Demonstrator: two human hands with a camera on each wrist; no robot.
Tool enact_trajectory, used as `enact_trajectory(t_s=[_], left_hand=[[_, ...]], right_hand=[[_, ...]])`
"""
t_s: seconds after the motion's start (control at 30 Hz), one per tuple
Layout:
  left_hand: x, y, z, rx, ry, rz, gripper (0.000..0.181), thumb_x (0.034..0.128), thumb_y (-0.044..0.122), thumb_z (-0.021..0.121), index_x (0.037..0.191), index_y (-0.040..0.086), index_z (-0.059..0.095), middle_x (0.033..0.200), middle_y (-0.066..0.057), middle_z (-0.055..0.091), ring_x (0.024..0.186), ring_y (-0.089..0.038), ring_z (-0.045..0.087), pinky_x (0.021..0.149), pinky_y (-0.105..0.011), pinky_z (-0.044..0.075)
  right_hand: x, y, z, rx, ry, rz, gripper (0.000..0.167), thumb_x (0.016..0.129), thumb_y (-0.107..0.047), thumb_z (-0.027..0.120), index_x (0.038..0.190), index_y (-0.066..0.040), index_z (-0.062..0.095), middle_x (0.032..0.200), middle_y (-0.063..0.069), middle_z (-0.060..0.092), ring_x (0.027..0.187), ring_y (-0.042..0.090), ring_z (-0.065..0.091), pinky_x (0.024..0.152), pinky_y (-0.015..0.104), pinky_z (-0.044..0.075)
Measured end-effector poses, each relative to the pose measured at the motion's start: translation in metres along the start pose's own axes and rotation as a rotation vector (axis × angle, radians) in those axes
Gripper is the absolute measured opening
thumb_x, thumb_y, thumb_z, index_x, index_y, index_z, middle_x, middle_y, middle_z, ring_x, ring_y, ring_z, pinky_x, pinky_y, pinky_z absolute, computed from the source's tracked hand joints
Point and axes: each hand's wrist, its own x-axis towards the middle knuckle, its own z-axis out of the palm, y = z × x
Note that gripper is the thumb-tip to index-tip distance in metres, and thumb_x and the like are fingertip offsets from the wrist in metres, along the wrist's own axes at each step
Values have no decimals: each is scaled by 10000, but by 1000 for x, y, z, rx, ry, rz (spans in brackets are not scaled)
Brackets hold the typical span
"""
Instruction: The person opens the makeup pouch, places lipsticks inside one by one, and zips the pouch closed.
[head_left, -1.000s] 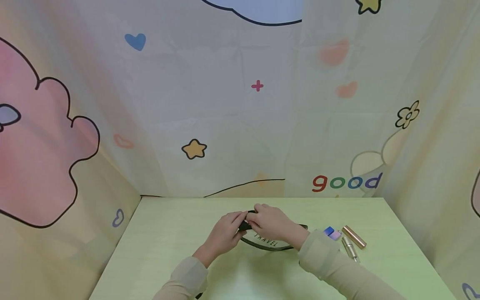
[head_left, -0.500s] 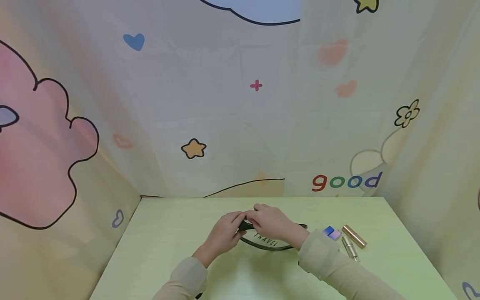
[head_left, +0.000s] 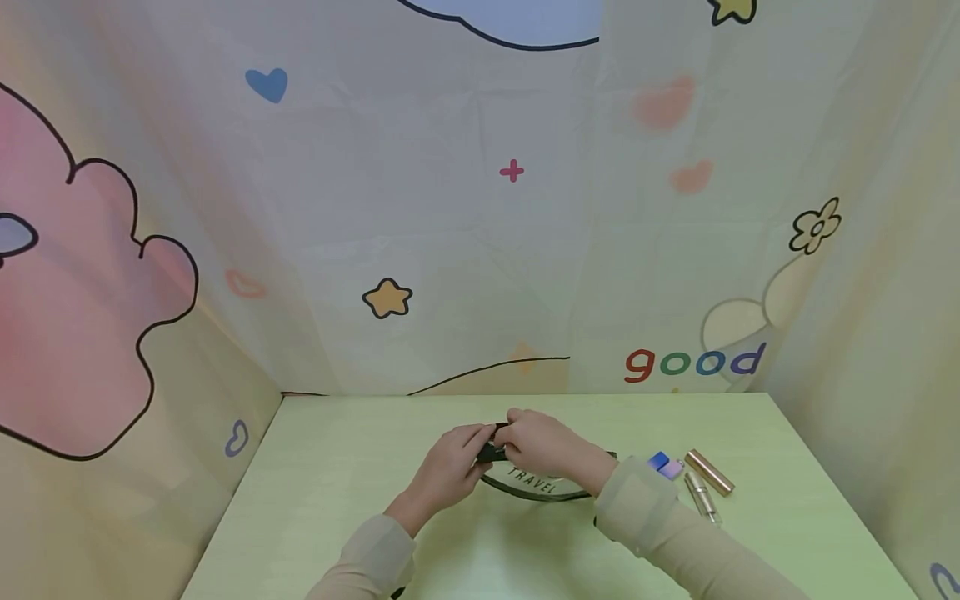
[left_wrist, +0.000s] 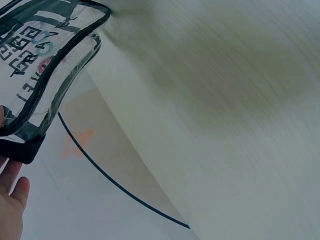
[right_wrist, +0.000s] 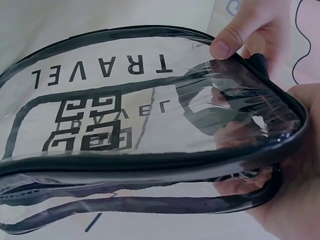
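Fingers clamped on clear pouch [head_left: 534, 485]

At lower centre of the head view, its left end is gripped by the left hand [head_left: 448, 467] and right hand [head_left: 546, 446]; its edge should probably be held taut, without being creased

A dark strip [head_left: 501, 427] of the pouch [head_left: 534, 482] shows more plainly between the left hand [head_left: 444, 467] and the right hand [head_left: 551, 448] than half a second ago. The head view has shifted slightly: the blue heart [head_left: 267, 85] and yellow star [head_left: 732, 10] lie a touch farther left than a second ago, and the pink print at the right edge has slipped out of frame.
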Motion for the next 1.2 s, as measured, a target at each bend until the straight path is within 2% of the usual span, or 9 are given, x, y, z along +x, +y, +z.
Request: enact_trajectory(t_s=[0.27,0.67,0.93,1.2], left_hand=[[0,1,-2,-6,5,15,478,743,186,694,1181,66,544,1088,-48,594,997,-179,564,843,-303,474],[0,0,-1,-10,7,29,458,753,183,678,1175,78,535,1082,-36,589,990,-175,561,846,-305,471],[2,2,-1,-15,1,23,462,763,181,668,1191,76,529,1075,-28,589,987,-173,560,840,-303,472],[2,3,-1,-12,-16,9,452,785,187,646,1205,74,524,1087,-26,586,997,-167,554,851,-297,467]], right_hand=[[-2,0,1,35,-15,2,146,838,-108,483,780,-159,607,712,-37,448,567,74,396,546,176,362],[-3,4,4,43,40,-40,165,809,-69,468,682,-167,508,659,-53,386,511,66,341,486,162,306],[-3,4,3,45,50,-13,182,792,-59,480,654,-176,495,627,-82,386,525,49,332,483,155,292],[-3,5,0,39,72,-41,204,792,-28,505,638,-162,513,609,-80,417,541,47,337,503,156,315]])
